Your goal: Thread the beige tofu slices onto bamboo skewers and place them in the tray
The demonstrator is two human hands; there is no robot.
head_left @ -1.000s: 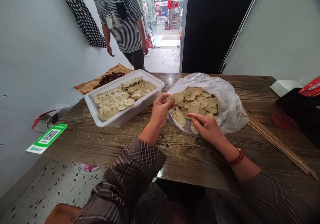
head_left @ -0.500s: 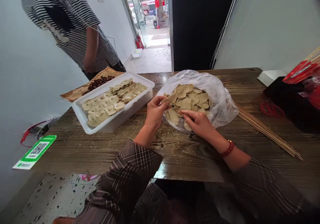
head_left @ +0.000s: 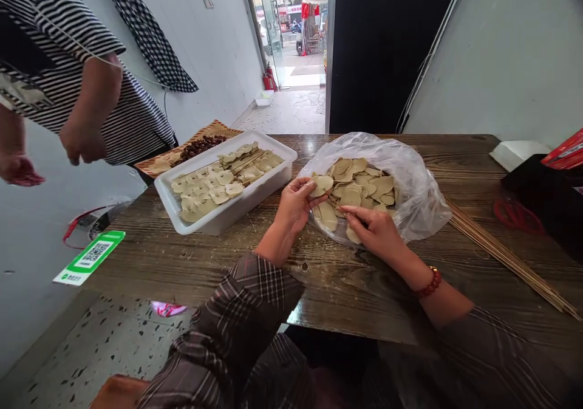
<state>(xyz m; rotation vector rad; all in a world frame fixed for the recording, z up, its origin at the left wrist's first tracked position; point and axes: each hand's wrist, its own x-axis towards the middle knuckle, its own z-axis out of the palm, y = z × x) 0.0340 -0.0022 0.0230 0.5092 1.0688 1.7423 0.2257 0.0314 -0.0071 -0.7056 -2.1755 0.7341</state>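
Note:
My left hand (head_left: 294,207) is closed on a thin, pale beige slice (head_left: 322,185), pinched between thumb and fingers. In my right hand (head_left: 374,230) a thin wooden skewer (head_left: 336,203) is pinched, its tip pointing at the slice. Both hands are over the near edge of a clear plastic bag (head_left: 421,196), which lies open with a heap of loose slices (head_left: 359,181) in it. To the left stands a white plastic tub (head_left: 237,211) holding rows of slices threaded on skewers (head_left: 209,187).
A bundle of bare skewers (head_left: 510,254) lies on the dark wooden table (head_left: 255,281) at right, near red scissors (head_left: 517,214) and a black box (head_left: 528,181). Behind the tub are dark brown skewered pieces (head_left: 200,146). A person in a striped shirt (head_left: 136,108) stands at left; a green QR card (head_left: 91,257) lies nearby.
The view has swung slightly left. The slice in my left hand now faces me more flatly, with the skewer close to it. The person in stripes has come nearer, and both their hands show.

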